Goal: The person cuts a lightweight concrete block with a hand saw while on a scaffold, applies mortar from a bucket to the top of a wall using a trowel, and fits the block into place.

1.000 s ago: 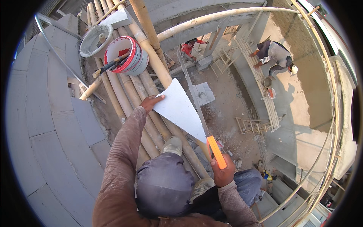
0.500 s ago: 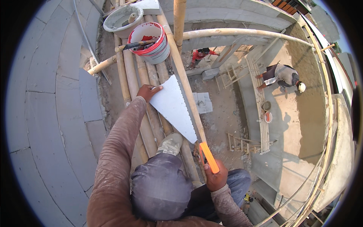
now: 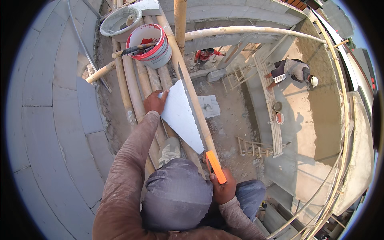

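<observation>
My right hand (image 3: 225, 187) is wrapped round the orange handle of a handsaw (image 3: 215, 166). Its thin grey blade runs away from the handle beside a bamboo pole, toothed edge to the left, against a white block (image 3: 178, 110). The block looks like lightweight concrete and lies across the bamboo poles. At the block's upper left edge, my left hand (image 3: 155, 102) grips it, thumb and fingers on the edge. How deep the blade sits in the block cannot be made out. My bent knee (image 3: 178, 196), in dark cloth, is just below the block.
Bamboo poles (image 3: 132, 86) form the platform. A white-and-red bucket (image 3: 160, 56) with tools across it stands beyond my left hand, near a grey tub (image 3: 112, 26). A block wall (image 3: 38, 132) rises at left. Far below right, one person (image 3: 294, 72) bends over; another (image 3: 206, 55) wears red.
The view has shifted, so most things appear farther left. My left hand has moved a little inward on the block, its fingers pointing more away from me. My right hand keeps the saw handle.
</observation>
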Available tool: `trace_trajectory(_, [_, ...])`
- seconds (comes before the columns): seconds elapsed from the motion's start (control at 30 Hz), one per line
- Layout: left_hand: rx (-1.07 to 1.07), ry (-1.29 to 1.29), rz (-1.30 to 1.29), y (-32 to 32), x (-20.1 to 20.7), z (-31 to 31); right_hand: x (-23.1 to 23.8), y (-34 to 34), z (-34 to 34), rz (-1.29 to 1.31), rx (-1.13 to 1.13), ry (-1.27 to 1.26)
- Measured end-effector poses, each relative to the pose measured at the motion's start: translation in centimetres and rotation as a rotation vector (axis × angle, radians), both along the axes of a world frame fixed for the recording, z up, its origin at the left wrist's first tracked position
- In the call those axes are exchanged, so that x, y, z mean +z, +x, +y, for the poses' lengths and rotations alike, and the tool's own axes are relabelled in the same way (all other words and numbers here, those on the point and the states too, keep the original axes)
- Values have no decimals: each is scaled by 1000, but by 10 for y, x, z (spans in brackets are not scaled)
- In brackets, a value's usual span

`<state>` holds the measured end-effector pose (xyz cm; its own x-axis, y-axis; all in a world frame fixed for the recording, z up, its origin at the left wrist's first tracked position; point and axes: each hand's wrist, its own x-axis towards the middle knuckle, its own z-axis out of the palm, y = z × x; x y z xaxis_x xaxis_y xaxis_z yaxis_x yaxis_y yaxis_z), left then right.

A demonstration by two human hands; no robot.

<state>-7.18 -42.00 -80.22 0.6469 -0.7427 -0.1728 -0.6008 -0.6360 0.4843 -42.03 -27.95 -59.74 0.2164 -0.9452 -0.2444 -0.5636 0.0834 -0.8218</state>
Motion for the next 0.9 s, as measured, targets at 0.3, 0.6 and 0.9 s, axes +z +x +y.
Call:
trace_trajectory(0.3, [-57, 12, -340, -34, -7, -20, -1, 4, 2, 46, 3, 16])
trace_trajectory(0.6, [-39, -20, -351, -32, -10, -17, -6, -1, 5, 55, 53, -27])
trace_trajectory(0.9, [-49, -17, -338, -33, -10, -20, -23, -18, 3, 49, 82, 29])
